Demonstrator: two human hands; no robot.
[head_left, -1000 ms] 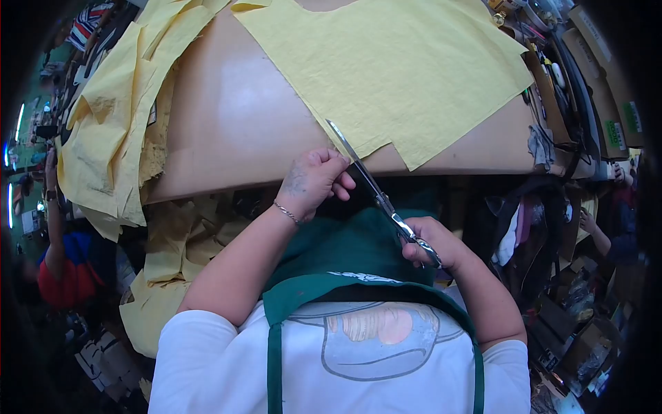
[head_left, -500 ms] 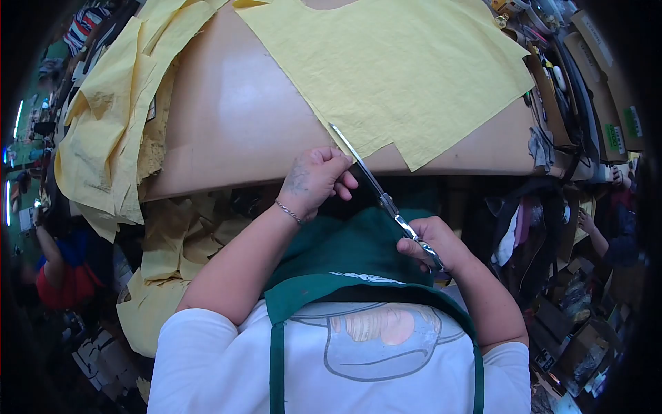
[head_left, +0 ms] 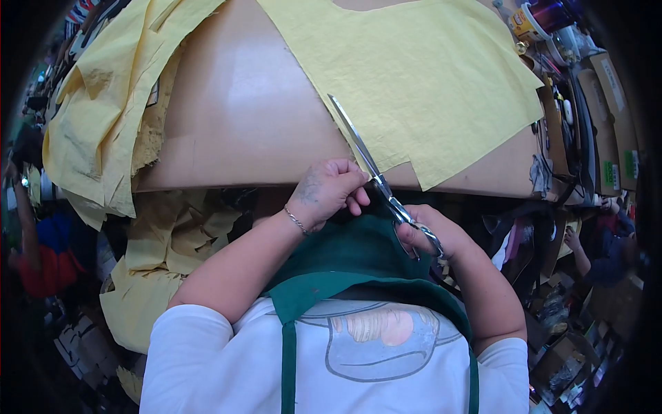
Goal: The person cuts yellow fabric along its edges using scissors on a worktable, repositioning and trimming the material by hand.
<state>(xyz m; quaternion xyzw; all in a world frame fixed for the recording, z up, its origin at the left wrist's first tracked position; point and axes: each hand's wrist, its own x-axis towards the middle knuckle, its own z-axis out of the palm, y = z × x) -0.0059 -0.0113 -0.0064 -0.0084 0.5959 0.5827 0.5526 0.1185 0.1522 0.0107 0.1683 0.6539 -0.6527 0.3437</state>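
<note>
A large yellow sheet [head_left: 427, 90], which looks like cloth or thin leather, lies on the table with its notched lower edge towards me. My left hand [head_left: 329, 192] pinches its lower left corner between thumb and fingers at the table's front edge. My right hand [head_left: 436, 233] grips a pair of metal scissors [head_left: 356, 139] by the handles, thumb in one loop. The handle loops are apart. One long blade lies over the sheet's left edge, its tip pointing up and left. The other blade is mostly hidden.
Crumpled yellow sheets [head_left: 103, 96] hang over the table's left side, and more scraps [head_left: 148, 290] lie below. Cardboard boxes [head_left: 607, 90], a tub [head_left: 527, 24] and tools crowd the right. Other people are at the far left [head_left: 48, 255] and far right [head_left: 603, 252].
The scissors' handles have spread apart, and the blade now reaches farther up along the sheet's left edge. My left hand keeps its pinch on the corner. The whole view has shifted slightly.
</note>
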